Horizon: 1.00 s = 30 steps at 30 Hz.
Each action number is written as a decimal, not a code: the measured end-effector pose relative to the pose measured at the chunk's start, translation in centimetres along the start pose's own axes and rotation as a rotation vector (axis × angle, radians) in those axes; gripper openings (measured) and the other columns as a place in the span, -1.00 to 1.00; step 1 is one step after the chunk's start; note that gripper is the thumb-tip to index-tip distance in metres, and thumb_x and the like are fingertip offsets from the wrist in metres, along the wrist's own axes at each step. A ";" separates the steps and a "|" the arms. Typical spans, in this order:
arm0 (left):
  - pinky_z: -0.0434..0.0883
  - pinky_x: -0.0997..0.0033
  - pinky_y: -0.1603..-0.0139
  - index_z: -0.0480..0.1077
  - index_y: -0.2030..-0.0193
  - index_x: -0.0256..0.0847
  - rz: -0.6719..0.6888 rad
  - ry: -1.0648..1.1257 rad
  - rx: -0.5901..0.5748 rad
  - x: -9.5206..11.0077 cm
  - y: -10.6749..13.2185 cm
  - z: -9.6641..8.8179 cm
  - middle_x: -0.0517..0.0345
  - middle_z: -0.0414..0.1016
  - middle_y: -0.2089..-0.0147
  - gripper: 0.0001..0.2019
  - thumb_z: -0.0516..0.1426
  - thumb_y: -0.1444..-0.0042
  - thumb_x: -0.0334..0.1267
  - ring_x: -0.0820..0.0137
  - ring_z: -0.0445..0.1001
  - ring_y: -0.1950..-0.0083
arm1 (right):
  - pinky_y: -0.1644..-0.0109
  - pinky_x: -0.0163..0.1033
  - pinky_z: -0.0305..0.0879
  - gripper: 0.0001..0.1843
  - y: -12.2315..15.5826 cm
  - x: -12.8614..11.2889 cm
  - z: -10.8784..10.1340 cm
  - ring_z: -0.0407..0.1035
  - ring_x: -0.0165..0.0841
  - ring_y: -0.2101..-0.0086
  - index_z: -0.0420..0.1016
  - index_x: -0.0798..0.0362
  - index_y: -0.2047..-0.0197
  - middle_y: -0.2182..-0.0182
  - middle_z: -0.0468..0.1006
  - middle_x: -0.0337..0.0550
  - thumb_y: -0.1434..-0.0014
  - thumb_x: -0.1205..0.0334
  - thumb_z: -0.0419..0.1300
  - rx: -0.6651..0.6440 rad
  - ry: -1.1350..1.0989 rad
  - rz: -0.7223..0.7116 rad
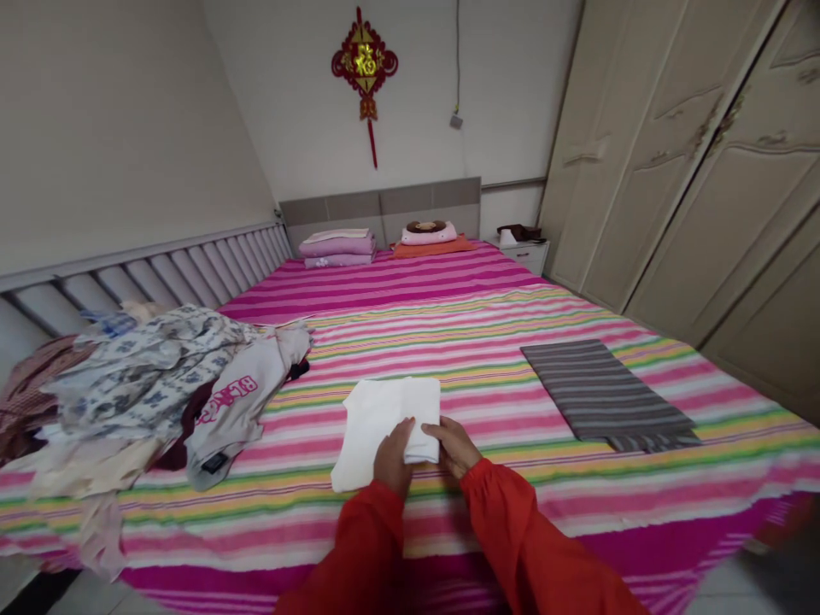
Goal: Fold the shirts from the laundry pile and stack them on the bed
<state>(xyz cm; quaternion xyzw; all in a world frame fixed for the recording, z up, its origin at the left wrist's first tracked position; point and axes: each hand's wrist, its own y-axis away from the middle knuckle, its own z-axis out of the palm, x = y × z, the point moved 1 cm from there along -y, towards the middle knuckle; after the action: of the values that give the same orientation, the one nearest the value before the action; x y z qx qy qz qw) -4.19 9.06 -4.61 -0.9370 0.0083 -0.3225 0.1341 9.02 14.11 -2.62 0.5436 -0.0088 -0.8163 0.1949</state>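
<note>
A white cloth point(384, 414), partly folded, lies on the striped bedspread point(487, 342) near the bed's front edge. My left hand point(392, 459) rests on its near part, fingers curled over the fabric. My right hand point(453, 444) pinches the cloth's near right corner. Both arms wear red sleeves.
A heap of unfolded clothes point(141, 384) covers the bed's left side. A folded grey striped garment point(602, 395) lies on the right. Folded pink bedding point(338, 248) and a pillow point(430, 234) sit at the headboard. Wardrobe doors point(698, 162) line the right wall, with a small nightstand point(525, 249) beside them.
</note>
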 end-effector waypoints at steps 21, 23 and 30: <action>0.44 0.42 0.32 0.55 0.29 -0.29 -0.149 0.191 -0.853 12.1 -11.1 -20.8 0.12 0.60 0.36 -0.56 0.35 0.25 0.02 0.33 0.52 0.38 | 0.26 -0.18 0.41 -0.51 9.0 -6.8 -2.7 0.48 -0.23 0.34 0.61 0.11 0.19 0.32 0.64 -0.11 0.17 -0.01 0.42 -0.276 0.154 -0.072; 0.43 0.43 0.29 0.54 0.30 -0.34 -0.118 0.033 -0.718 12.3 -14.1 -19.0 0.12 0.59 0.37 -0.60 0.34 0.21 -0.05 0.33 0.52 0.37 | 0.31 -0.20 0.40 -0.47 7.9 -5.7 -3.4 0.49 -0.24 0.37 0.60 0.13 0.17 0.33 0.64 -0.07 0.18 -0.04 0.42 -0.157 0.073 -0.061; 0.31 0.21 -0.18 0.35 -0.16 -0.37 -0.078 -0.213 -0.174 9.8 -14.4 -8.1 -0.16 0.44 -0.16 -0.60 -0.02 -0.21 -0.36 0.23 0.42 -0.15 | 0.36 -0.18 0.39 -0.55 1.9 -1.7 -9.3 0.46 -0.21 0.45 0.57 0.13 0.49 0.53 0.60 -0.13 0.43 -0.02 0.47 0.265 0.207 -0.136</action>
<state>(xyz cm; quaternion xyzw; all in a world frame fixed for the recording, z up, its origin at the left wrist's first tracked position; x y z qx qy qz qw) -2.30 19.96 11.11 -0.9736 -0.0147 -0.2245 0.0399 18.42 14.75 -4.46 0.6451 -0.0594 -0.7590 0.0658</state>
